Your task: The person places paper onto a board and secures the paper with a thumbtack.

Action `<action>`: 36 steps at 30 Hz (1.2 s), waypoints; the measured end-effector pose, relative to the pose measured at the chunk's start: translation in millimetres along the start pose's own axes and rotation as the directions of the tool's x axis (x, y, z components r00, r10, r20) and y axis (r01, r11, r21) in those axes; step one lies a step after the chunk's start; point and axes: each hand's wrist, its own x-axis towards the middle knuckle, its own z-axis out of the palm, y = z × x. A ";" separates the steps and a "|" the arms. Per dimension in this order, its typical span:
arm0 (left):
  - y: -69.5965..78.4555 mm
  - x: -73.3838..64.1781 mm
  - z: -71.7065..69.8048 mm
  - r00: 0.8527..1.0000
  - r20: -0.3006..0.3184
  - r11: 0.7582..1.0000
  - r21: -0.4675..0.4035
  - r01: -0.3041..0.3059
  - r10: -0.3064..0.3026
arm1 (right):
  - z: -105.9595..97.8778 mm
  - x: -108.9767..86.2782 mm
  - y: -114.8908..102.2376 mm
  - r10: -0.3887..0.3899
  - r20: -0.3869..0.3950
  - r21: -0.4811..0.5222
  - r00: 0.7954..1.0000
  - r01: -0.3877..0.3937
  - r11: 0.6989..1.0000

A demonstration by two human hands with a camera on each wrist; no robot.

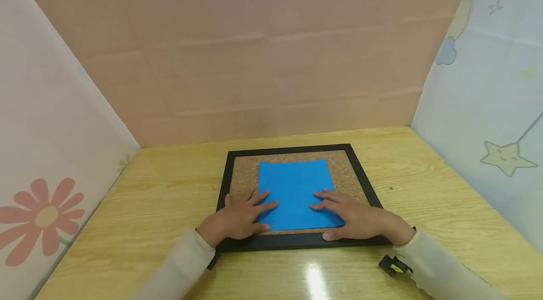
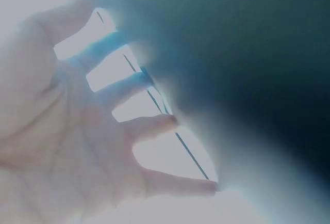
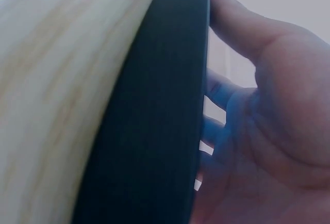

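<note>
A blue sheet (image 1: 292, 187) lies on a cork board (image 1: 243, 175) with a black frame (image 1: 280, 242), its two far corners raised slightly. My left hand (image 1: 239, 217) rests at the sheet's left edge, fingers spread, a couple of fingertips on the blue. From the other side my right hand (image 1: 356, 217) lies over the sheet's right edge, with fingers extended on it and the thumb on the near strip of the frame. In the left wrist view the palm (image 2: 67, 131) and splayed fingers show against glare. The right wrist view has the hand (image 3: 273, 131) behind the dark frame edge (image 3: 149, 105).
The board lies on a light wood-grain table (image 1: 169, 196). A plain tan backdrop (image 1: 271, 55) stands behind it. Patterned side panels carry a flower (image 1: 46, 216) at left and a star (image 1: 506, 158) at right. Dark wrist devices (image 1: 394, 264) sit by the sleeves.
</note>
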 end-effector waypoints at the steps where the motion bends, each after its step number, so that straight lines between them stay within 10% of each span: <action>1: 0.9 0.1 -3.7 1.000 0.024 1.000 0.027 0.000 0.000 | 0.1 0.2 -0.2 -0.002 0.000 0.001 1.000 0.002 1.000; 7: 2.2 8.1 -19.1 0.995 0.096 0.990 0.130 -0.052 0.040 | 1.6 0.6 0.0 0.008 0.017 0.003 1.000 -0.008 1.000; 16: -4.7 27.8 -6.4 0.994 -0.089 0.988 0.147 -0.043 0.057 | 5.0 2.2 1.6 0.033 0.023 0.016 0.999 -0.033 0.999; 36: -5.5 39.0 -14.5 0.993 0.084 0.994 -0.059 0.090 -0.085 | 0.8 0.1 -1.6 0.037 0.011 0.008 0.999 -0.037 0.999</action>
